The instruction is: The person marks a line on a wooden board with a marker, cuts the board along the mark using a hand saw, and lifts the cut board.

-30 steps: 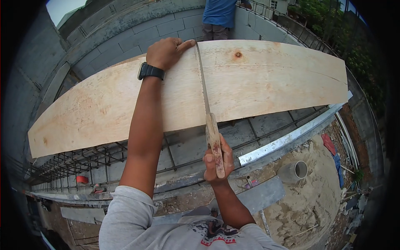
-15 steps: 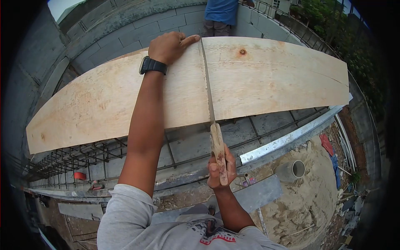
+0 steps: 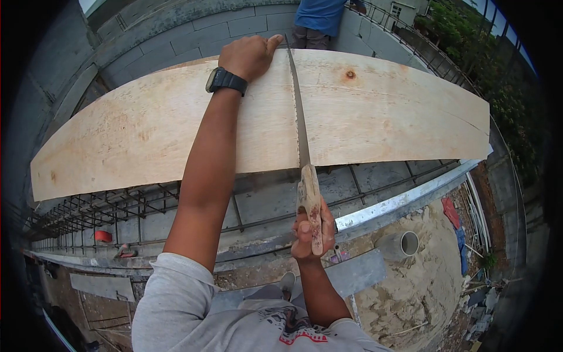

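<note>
A long pale plywood board (image 3: pixel 375 111) lies across the view, its far edge curved. My left hand (image 3: pixel 247 57), with a black watch (image 3: pixel 226 81) on the wrist, grips the board's far edge, its thumb stretched toward the saw blade. The finger ends are hidden. In my right hand (image 3: pixel 314 234) is the worn wooden handle of a handsaw (image 3: pixel 299 120). Its blade runs from near edge to far edge of the board, toothed side facing left, and the tip shows beyond the far edge.
Under the board run rebar cages (image 3: pixel 146 202) and a metal-edged form (image 3: pixel 404 196). A sand pile (image 3: pixel 428 281) with a round pipe-like container (image 3: pixel 409 243) is at lower right. Someone in a blue shirt (image 3: pixel 319 16) stands beyond the board, near a block wall (image 3: pixel 223 29).
The saw blade's tip now sticks out past the board's far edge, where it was level with it before. My left hand keeps its place on the board; the whole view has shifted slightly.
</note>
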Tool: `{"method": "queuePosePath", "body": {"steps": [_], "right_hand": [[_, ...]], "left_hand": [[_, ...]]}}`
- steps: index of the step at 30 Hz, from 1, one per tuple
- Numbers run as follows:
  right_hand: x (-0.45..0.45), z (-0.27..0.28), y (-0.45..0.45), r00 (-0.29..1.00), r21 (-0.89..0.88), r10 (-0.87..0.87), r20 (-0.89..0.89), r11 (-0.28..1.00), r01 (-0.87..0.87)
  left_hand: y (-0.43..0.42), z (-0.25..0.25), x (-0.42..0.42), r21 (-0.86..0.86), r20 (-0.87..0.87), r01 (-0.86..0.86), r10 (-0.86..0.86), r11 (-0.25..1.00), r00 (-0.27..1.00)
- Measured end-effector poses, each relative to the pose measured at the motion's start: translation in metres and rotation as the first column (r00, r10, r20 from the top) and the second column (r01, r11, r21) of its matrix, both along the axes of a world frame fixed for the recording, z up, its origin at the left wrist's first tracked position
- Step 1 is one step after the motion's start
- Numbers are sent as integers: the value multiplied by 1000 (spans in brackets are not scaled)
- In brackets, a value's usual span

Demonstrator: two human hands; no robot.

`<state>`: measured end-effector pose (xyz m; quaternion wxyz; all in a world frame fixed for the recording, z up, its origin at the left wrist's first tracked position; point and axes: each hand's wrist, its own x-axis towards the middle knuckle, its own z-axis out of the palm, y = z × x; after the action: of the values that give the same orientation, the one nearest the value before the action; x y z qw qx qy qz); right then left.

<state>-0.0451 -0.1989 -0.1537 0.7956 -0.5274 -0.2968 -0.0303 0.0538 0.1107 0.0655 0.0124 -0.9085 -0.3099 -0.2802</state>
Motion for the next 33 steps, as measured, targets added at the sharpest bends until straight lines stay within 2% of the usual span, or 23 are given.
{"method": "queuePosePath", "body": {"steps": [5,8,14,17,20,24,30,33], "right_hand": [[3,12,8,1000,15,0,22,1000,0],[3,14,5,1000,7,9,14,1000,-9],[-1,8,13,999,25,-26,18,999,26],[2,9,14,998,7,-32,56,999,32],[4,5,12,993,-7,-30,110,1000,31],[10,11,11,974,-2,-47,224,999,48],[14,24,5,959,-40,-37,281,998,50],[2,14,-1,947,-33,-46,316,998,60]], "left_hand": [[-6,10,-2,-48,-36,-5,3,999,999],[-9,17,-9,-110,-99,52,-63,993,993],[6,1,-12,-70,34,216,-214,974,976],[20,-11,-9,38,125,272,-275,961,953],[-4,11,-14,-103,-31,142,-146,985,989],[-3,9,-10,-108,4,144,-145,984,989],[-6,11,-10,-128,-32,107,-112,986,993],[-7,10,-10,-135,-37,86,-92,987,995]]}}
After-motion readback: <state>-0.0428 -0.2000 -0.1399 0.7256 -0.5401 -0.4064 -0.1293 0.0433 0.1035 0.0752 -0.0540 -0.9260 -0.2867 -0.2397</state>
